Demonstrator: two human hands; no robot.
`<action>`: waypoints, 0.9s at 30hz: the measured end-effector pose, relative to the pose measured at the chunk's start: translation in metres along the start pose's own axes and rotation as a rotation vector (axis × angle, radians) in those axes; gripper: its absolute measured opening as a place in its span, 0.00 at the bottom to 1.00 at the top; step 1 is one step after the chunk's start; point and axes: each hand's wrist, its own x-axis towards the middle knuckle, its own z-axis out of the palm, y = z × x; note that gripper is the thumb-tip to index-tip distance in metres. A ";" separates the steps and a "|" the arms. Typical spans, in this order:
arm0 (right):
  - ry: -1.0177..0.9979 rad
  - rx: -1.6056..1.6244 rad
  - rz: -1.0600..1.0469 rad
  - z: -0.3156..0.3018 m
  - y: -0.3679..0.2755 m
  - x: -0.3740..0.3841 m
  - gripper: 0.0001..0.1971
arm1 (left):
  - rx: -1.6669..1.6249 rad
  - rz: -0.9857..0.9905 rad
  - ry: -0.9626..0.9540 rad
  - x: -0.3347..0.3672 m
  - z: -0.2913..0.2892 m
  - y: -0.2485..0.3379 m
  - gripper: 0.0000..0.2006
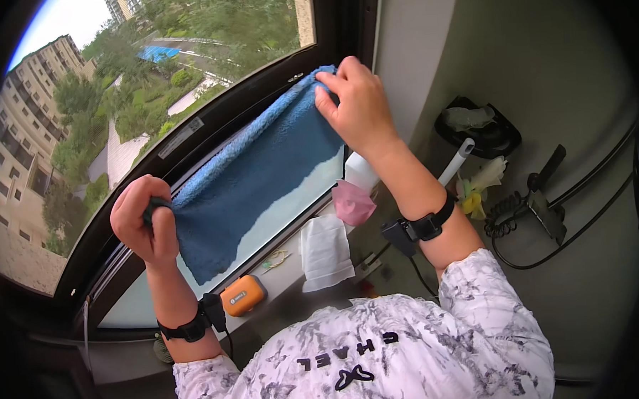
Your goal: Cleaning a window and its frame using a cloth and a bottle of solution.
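Note:
A blue towel-like cloth (261,166) is stretched out between my two hands along the dark window frame (188,141). My left hand (145,218) is closed around its near left corner, and a darker bit of fabric shows between the fingers. Farther off to the right, my right hand (362,108) pinches the other upper corner by the frame's corner. The cloth's upper edge is folded and taut, while its lower part hangs down over the pale glass pane (284,208) below the frame.
On the sill lie an orange case (243,295), rubber bands (274,259), a white tissue pack (326,253) and a pink crumpled cloth or bag (354,202) beside a white bottle (361,170). To the right are a white tube (456,161), a black tray (477,128) and a coiled cable (504,216).

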 end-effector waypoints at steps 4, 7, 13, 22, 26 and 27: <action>0.058 -0.353 0.139 -0.010 0.028 -0.001 0.12 | 0.125 0.051 -0.193 0.008 0.015 0.003 0.06; 0.003 -0.292 0.074 -0.013 0.027 -0.004 0.09 | 0.178 0.076 -0.226 0.008 0.018 0.001 0.06; 0.166 -0.080 0.092 -0.007 0.016 0.004 0.10 | 0.181 -0.030 -0.224 0.011 0.017 0.007 0.07; -0.027 -0.027 0.126 0.002 0.018 0.018 0.12 | 0.244 -0.047 -0.268 0.008 0.018 0.007 0.06; -0.221 0.028 0.305 0.001 0.012 0.041 0.05 | 0.262 -0.041 -0.259 0.010 0.022 0.005 0.06; -0.117 0.008 0.234 0.005 0.013 0.037 0.03 | 0.262 -0.031 -0.252 0.011 0.022 0.004 0.06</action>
